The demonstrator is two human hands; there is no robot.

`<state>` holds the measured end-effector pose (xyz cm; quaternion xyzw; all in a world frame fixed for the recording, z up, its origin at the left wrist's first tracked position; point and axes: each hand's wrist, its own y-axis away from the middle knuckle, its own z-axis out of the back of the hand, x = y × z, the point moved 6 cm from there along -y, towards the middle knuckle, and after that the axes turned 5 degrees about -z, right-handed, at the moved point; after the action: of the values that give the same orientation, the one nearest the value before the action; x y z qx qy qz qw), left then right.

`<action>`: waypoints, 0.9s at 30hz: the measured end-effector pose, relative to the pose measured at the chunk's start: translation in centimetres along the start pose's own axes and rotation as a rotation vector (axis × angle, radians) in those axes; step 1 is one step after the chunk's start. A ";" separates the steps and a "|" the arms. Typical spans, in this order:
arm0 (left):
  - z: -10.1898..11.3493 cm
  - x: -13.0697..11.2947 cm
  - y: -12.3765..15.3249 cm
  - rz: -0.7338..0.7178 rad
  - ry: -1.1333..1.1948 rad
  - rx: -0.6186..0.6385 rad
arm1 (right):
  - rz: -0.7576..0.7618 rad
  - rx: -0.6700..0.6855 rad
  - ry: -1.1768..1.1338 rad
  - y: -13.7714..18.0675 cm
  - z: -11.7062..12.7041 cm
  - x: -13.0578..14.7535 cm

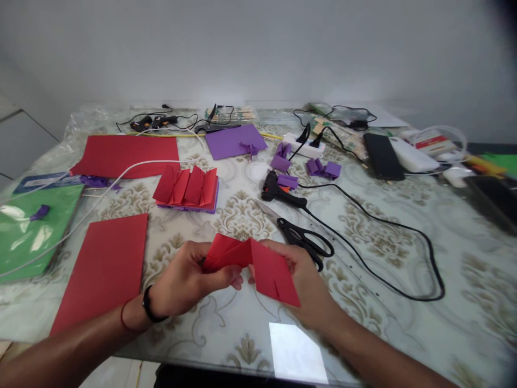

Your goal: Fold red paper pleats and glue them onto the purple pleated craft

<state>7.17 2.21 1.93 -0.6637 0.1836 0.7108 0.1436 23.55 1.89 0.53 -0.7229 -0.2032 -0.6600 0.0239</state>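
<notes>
A folded piece of red paper (273, 274) is held above the front of the table between both hands. My left hand (193, 280) pinches its left part, thumb on the near side. My right hand (305, 280) grips the right part from behind, its fingers partly hidden by the paper. Short slits or creases show on the red faces. Just beyond my right hand lie black-handled scissors (301, 234), blades pointing left. A black glue gun (283, 193) rests behind them. Farther left sits a stack of folded red papers (186, 186) on purple ones.
Red sheets (107, 264) lie at the left, near a green packet (36, 226). A purple sheet (234, 141) and purple paper pieces (323, 168) lie farther back. Black cable (404, 226) loops across the right side toward a white power strip (302, 145). Phones (383, 156) lie at right.
</notes>
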 end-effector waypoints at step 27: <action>2.5 -0.6 -0.3 -0.057 -0.111 -0.052 | 0.089 0.032 0.010 -1.2 4.4 2.2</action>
<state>5.17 3.63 2.65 -0.6318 0.1378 0.7466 0.1562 27.37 4.92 1.77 -0.7274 -0.1811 -0.6586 0.0660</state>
